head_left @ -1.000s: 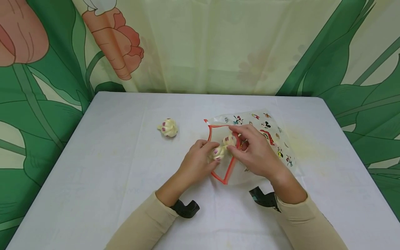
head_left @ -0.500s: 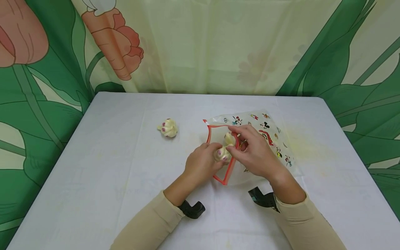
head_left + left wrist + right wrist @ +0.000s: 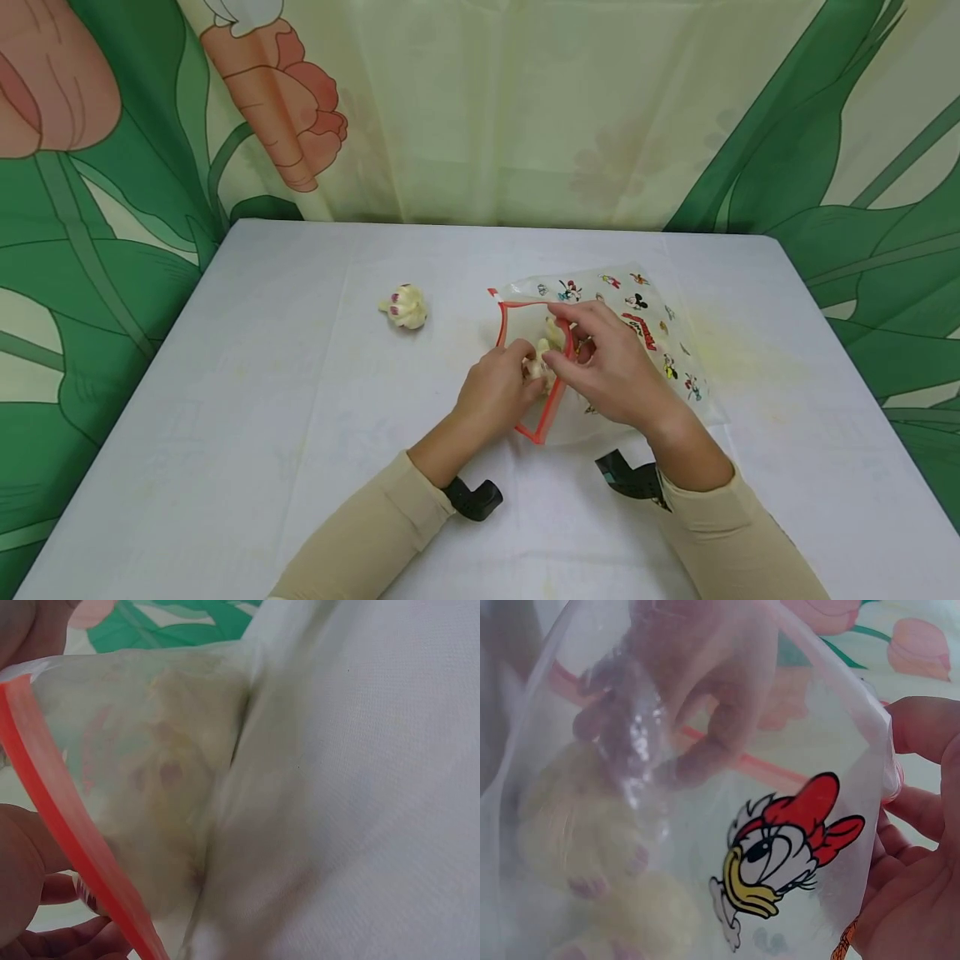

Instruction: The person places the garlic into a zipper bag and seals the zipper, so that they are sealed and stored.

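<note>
Hands meet at the mouth of a clear zip bag (image 3: 637,333) lying mid-worktop (image 3: 225,433), slightly right of centre. Bag has a red zip strip and cartoon prints.

Left hand (image 3: 498,387) comes in from lower left, forearm angled up and right, fingers curled round a pale garlic bulb (image 3: 538,362) with purple patches, holding it right at the bag opening. Left wrist view shows the red strip (image 3: 71,832) running diagonally past the fingers (image 3: 45,889), with a yellowish blurred shape behind the plastic, probably garlic inside.

Right hand (image 3: 611,367) comes in from lower right, palm down over the bag, thumb and forefinger pinching the upper lip of the opening so the mouth stands open. Right wrist view looks through the plastic: a duck cartoon print (image 3: 780,847) is on the near wall, the right hand's fingers (image 3: 922,735) are on the bag edge, the left hand's fingers are visible through the film, and two pale bulbs (image 3: 577,825) are blurred at lower left inside.

A second garlic bulb (image 3: 405,306) sits loose on the worktop, well apart to the left of the bag, untouched.

Both sleeves are beige, each wrist carrying a black camera mount (image 3: 472,498). Backdrop is a green leaf and flower cloth (image 3: 112,208).
</note>
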Demonstrator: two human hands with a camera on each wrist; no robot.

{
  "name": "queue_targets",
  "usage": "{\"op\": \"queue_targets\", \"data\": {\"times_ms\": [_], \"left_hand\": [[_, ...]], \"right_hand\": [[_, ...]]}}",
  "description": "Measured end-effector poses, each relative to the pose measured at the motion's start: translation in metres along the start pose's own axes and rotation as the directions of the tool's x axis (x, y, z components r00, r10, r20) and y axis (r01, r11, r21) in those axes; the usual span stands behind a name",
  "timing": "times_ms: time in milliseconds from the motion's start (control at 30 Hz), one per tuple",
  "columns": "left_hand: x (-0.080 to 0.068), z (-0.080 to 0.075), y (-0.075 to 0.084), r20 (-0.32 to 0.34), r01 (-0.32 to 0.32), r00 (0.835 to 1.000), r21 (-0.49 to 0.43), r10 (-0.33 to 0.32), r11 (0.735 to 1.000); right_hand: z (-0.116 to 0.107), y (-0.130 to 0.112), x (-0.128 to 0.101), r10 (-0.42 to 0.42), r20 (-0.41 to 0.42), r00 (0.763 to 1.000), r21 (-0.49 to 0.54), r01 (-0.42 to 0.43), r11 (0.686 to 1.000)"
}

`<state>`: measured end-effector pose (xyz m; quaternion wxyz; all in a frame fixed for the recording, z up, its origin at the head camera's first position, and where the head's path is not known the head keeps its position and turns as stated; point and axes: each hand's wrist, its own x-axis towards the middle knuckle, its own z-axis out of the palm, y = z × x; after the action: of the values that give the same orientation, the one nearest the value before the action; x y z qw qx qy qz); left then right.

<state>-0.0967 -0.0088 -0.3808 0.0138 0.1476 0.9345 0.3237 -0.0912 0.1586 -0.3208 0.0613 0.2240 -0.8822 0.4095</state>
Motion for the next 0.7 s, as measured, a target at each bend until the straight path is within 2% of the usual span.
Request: {"op": "queue_targets", "data": {"times_ms": [100, 233, 500, 700], "left_hand": [[0.0016, 0.0009, 0.0008, 0.006, 0.006, 1.000, -0.028, -0.006, 1.000], [0.0033, 0.0027, -0.0002, 0.027, 0.042, 0.999, -0.110, -0.039, 0.993], [0.0037, 0.0059, -0.0065, 0.076, 0.120, 0.992, -0.281, -0.102, 0.952], [0.0059, 0.0076, -0.0077, 0.093, 0.123, 0.991, -0.352, -0.096, 0.928]], "right_hand": [[-0.0002, -0.0002, -0.0003, -0.002, -0.004, 1.000, -0.004, 0.002, 1.000], [-0.0004, -0.0004, -0.0003, 0.000, -0.004, 1.000, -0.005, 0.000, 1.000], [-0.0003, -0.0008, 0.0002, 0.002, 0.001, 1.000, -0.012, -0.002, 1.000], [-0.0003, -0.0011, -0.0006, 0.003, 0.003, 1.000, -0.011, -0.003, 1.000]]}}
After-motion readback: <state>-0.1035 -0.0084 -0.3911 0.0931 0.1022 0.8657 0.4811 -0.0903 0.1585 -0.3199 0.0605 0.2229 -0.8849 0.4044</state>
